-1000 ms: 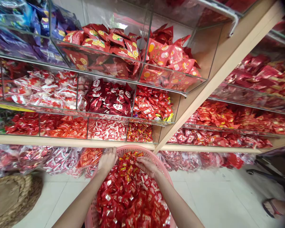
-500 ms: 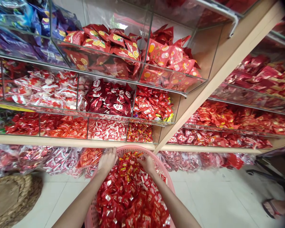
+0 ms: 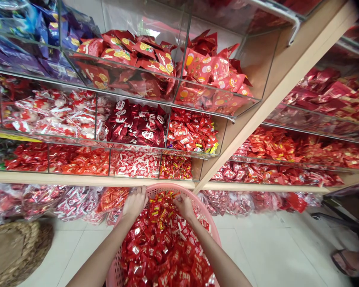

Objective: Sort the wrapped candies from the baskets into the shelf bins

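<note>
A pink plastic basket (image 3: 203,213) sits below me, heaped with small red wrapped candies (image 3: 164,247). My left hand (image 3: 134,203) grips the basket's far left rim, fingers curled over it. My right hand (image 3: 184,205) rests on the candy pile near the far rim, fingers bent down into the wrappers; whether it holds any I cannot tell. Just beyond the basket is a shelf bin of red and yellow candies (image 3: 175,167).
Clear-walled shelf bins (image 3: 137,127) full of red sweets rise ahead and to the right. Bagged candy (image 3: 74,201) lies under the bottom shelf. A woven straw basket (image 3: 14,249) is at the lower left. Another person's sandalled foot (image 3: 345,261) stands on the white tiles at right.
My right hand slid a little left and forward on the candies, toward the far rim. My left hand stayed on the rim.
</note>
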Available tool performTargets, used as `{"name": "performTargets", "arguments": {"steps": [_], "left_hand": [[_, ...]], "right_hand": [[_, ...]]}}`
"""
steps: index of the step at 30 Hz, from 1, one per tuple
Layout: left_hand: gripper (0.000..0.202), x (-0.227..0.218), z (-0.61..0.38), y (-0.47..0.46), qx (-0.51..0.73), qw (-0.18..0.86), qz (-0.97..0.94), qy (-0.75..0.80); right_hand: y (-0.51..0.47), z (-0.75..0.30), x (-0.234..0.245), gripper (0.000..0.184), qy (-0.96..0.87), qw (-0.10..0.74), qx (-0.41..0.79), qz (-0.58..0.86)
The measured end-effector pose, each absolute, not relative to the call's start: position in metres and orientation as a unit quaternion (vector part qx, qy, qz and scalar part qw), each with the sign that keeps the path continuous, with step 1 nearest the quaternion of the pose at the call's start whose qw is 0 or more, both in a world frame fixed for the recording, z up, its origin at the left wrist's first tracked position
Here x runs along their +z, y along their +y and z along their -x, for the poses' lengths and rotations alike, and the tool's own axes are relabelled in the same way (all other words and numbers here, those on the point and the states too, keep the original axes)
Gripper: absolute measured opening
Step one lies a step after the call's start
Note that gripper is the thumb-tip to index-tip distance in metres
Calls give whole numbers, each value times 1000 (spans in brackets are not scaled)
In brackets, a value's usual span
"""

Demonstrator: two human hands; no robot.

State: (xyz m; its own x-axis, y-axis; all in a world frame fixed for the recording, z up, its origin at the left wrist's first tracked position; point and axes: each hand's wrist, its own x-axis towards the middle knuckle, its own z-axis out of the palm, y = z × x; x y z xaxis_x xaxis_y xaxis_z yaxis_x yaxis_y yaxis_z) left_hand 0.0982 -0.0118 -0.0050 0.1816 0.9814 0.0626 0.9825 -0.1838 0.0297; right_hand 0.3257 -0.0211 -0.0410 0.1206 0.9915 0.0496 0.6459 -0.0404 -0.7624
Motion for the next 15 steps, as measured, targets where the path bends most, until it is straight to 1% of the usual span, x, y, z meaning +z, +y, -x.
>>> {"name": "performTargets", "arguments": {"steps": [3,7,10,13,15], "left_hand": [[36,-5,-98,-12,-34,13,770,-637],[36,-4,-98,-12,-35,18,774,-632],[36,-4,-98,-12,-36,18,773,-633],[38,-4,-99,-12,-34,16,771,-636],[38,-4,-99,-12,-33,14,769,-638]], "right_hand": [[-24,-325,-36,15,-619,316,240,677],[-23,-328,-14,20,-630,281,157,707],[-9,-334,8,26,-636,292,122,704],[18,-342,28,23,-649,300,85,694],[39,-344,37,19,-652,267,56,708]]}}
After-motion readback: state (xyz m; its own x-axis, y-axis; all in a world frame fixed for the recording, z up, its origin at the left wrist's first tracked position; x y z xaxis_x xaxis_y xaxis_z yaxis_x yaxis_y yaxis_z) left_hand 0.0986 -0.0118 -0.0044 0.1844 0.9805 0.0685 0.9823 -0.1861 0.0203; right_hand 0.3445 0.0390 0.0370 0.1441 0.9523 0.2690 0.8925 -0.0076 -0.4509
